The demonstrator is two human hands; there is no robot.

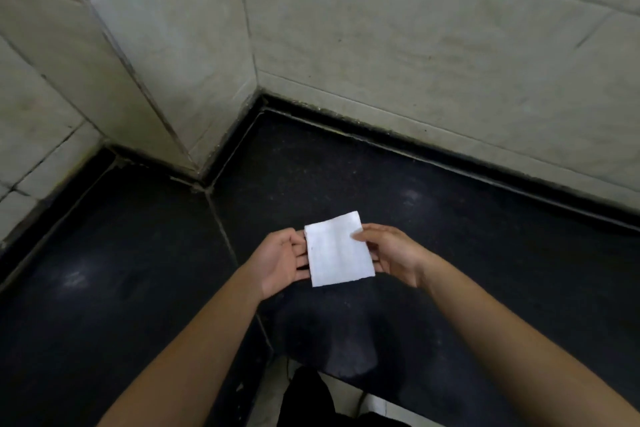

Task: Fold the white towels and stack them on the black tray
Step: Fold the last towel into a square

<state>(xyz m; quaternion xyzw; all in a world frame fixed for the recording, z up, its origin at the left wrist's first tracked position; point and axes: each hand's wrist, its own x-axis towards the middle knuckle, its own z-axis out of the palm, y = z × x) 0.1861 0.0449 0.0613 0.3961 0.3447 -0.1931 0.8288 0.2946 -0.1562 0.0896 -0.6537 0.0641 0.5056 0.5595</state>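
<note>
One wide-angle camera sits on the person's head and looks forward and steeply down. It faces a corner where tiled walls [415,28] meet a black counter [485,236]. Both forearms [207,340] reach in from the bottom edge. The left hand [280,260] and right hand [391,253], holding a white towel [337,250], lie close, just below mid-frame.

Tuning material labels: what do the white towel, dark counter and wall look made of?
White towel: matte, thin woven or paper-like sheet, unclear which. Dark counter: likely polished stone, speckled, with soft reflections. Wall: pale tiles, visible grout lines.
</note>
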